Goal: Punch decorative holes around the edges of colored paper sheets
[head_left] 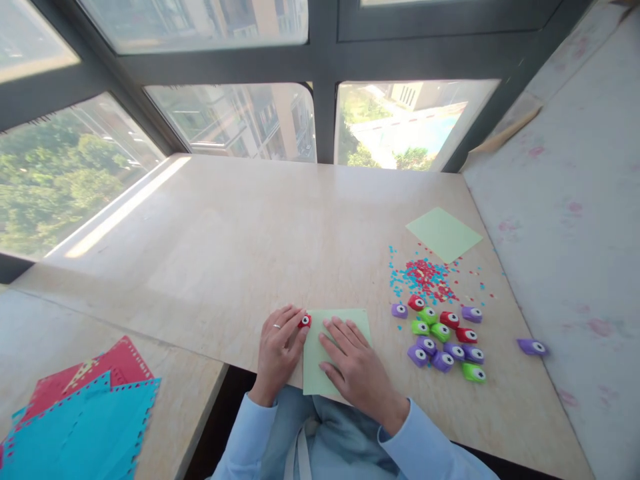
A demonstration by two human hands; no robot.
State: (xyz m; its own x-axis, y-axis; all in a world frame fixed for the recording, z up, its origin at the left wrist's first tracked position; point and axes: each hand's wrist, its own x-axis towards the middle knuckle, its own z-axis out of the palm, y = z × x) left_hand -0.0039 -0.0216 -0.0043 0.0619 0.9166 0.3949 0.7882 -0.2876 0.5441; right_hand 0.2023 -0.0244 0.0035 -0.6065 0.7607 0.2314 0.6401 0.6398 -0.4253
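A pale green sheet of paper [315, 363] lies at the table's front edge before me. My left hand [281, 347] is closed around a small red craft punch [305, 321] at the sheet's upper left corner. The punch shows a white disc with a dark shape on its top; whether the paper sits in its slot is hidden. Flat on the sheet, its fingers spread, rests my right hand [355, 363].
Several purple, green and red punches [443, 332] cluster to the right; one purple punch [532, 347] lies by the wall. Behind them are red and blue paper bits [427, 277] and another green sheet [445, 233]. Punched blue sheets [85, 427] and red sheets [125, 357] lie far left.
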